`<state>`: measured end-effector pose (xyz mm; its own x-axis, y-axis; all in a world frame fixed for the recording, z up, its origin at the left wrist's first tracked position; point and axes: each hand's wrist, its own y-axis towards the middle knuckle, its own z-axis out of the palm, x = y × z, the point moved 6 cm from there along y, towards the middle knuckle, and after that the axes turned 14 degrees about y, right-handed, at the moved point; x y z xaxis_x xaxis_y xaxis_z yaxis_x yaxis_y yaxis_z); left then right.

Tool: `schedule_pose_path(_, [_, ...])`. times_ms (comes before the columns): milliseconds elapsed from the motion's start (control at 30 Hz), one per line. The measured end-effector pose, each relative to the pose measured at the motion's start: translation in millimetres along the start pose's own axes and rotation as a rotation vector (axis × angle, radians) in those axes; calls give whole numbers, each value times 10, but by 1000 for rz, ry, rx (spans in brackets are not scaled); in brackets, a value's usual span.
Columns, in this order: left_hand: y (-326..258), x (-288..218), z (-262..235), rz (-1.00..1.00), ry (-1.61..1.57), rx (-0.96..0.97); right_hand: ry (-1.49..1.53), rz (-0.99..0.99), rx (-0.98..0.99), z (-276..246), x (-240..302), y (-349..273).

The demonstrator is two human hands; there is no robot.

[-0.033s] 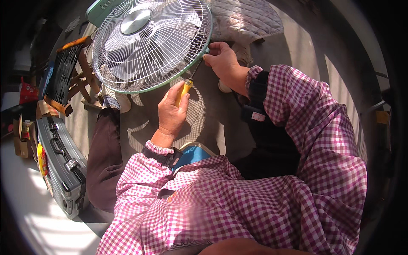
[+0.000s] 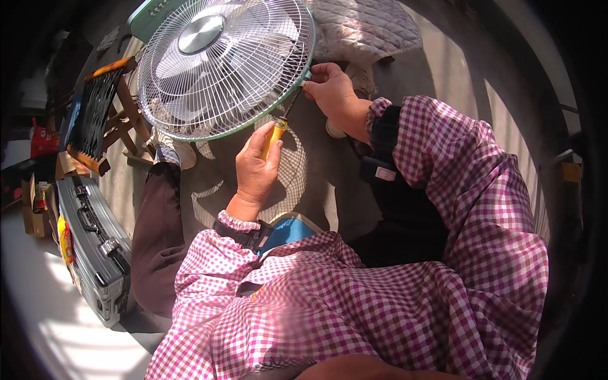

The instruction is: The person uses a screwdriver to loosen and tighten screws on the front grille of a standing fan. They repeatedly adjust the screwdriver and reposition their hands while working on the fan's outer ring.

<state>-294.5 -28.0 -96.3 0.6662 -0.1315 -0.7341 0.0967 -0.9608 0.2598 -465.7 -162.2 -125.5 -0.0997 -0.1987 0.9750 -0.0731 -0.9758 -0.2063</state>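
Note:
A fan [image 2: 218, 69] with a white wire cage, pale blades, a silver hub and a green rim fills the top middle, tilted toward me. My left hand [image 2: 256, 164] is wrapped round the yellow handle of a screwdriver [image 2: 276, 132]. Its dark shaft slants up to the lower right of the rim. At that same spot, my right hand [image 2: 332, 92] pinches the edge of the rim with thumb and fingers. Whether a small part sits between those fingertips is hidden.
A silver hard case [image 2: 95, 247] stands at my left leg, with a yellow packet [image 2: 65, 239] beside it. Beyond are a wooden folding stool [image 2: 95, 114] and a red packet [image 2: 44, 139]. A quilted cloth [image 2: 364, 31] hangs behind the fan. Something blue [image 2: 290, 233] lies below my left wrist.

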Motion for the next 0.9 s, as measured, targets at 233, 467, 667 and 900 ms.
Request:
schedule_pose_path(233, [-74,145,5,-66,-103,27,356,327,54,12,10,-69])
schedule_pose_path(467, [-84,137,-36,-84,-122,55,455,444,252,-35,30,-33])
schedule_pose_path(667, [-68,118,-86,-101,-149,74,511,462,378,-36,18,-10])
schedule_pose_path(900, [-6,-15,-174,39,97,34,254,295,146,2,14,-30])
